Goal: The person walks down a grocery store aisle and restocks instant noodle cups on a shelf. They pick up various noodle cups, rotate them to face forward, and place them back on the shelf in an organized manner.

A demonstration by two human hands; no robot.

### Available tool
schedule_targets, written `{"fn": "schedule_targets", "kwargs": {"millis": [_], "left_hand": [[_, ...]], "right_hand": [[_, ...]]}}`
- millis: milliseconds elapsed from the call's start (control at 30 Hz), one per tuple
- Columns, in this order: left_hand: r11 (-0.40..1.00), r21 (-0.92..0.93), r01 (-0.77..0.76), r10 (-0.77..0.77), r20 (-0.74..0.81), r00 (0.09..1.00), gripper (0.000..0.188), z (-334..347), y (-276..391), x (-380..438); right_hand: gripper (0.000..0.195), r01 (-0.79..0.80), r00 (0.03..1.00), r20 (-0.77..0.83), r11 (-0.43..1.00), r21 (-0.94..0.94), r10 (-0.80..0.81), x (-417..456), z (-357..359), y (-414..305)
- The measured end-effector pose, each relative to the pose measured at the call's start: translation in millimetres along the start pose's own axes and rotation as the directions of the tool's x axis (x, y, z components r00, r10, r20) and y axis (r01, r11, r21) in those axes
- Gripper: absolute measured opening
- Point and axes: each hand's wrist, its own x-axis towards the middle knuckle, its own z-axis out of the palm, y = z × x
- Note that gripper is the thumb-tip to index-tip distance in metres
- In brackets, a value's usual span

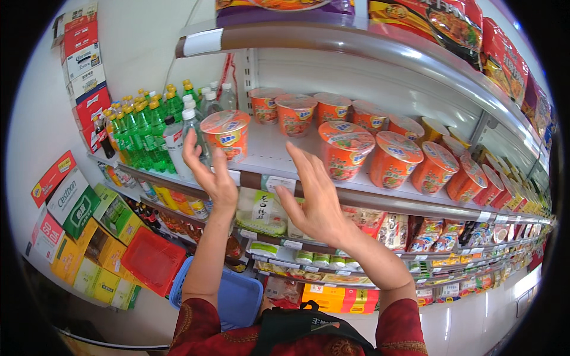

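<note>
My left hand (211,173) is raised with its fingers apart, just in front of an orange instant noodle cup (227,133) at the left of the shelf; whether a fingertip touches the cup I cannot tell. Nothing is in my right hand (314,196), which hovers before the shelf edge with its fingers spread. To its right stands another orange noodle cup (345,151), first in a front row of upright cups. Behind the bare stretch of white shelf board (269,149), more orange cups (296,113) stand in a back row.
Green plastic bottles (144,133) crowd the shelf's left end. An upper shelf (338,38) with bagged noodles overhangs the cups. Packaged noodles (262,213) fill lower shelves. A red basket (153,260) and a blue basket (240,291) are low at the left, near stacked drink cartons (73,204).
</note>
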Motion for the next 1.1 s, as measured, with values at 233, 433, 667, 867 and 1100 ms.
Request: {"fn": "schedule_targets", "kwargs": {"millis": [233, 433, 667, 867, 1100], "left_hand": [[0.885, 0.025, 0.464, -0.452, 0.279, 0.847, 0.060, -40, -71, 26], [0.899, 0.039, 0.437, -0.410, 0.425, 0.807, 0.060, -31, -50, 39], [0.956, -0.292, 0.033, 0.078, 0.360, 0.930, 0.065, -34, 31, 23], [0.922, -0.372, 0.110, 0.053, 0.402, 0.914, 0.090, -66, 63, -85], [0.946, -0.315, 0.081, 0.071, 0.441, 0.895, 0.089, -43, 53, -80]], "right_hand": [[0.073, -0.432, 0.902, 0.147, 0.870, 0.237, 0.407, 44, 79, 41], [0.067, -0.570, 0.821, 0.285, 0.727, 0.383, 0.494, 78, 90, 27], [0.075, -0.191, 0.950, -0.170, 0.919, 0.345, 0.262, 45, 40, -5], [0.083, 0.004, 0.995, -0.101, 0.989, 0.146, 0.011, -48, 1, -30], [0.078, -0.002, 0.997, -0.080, 1.000, 0.019, 0.004, -43, -11, -21]]}}
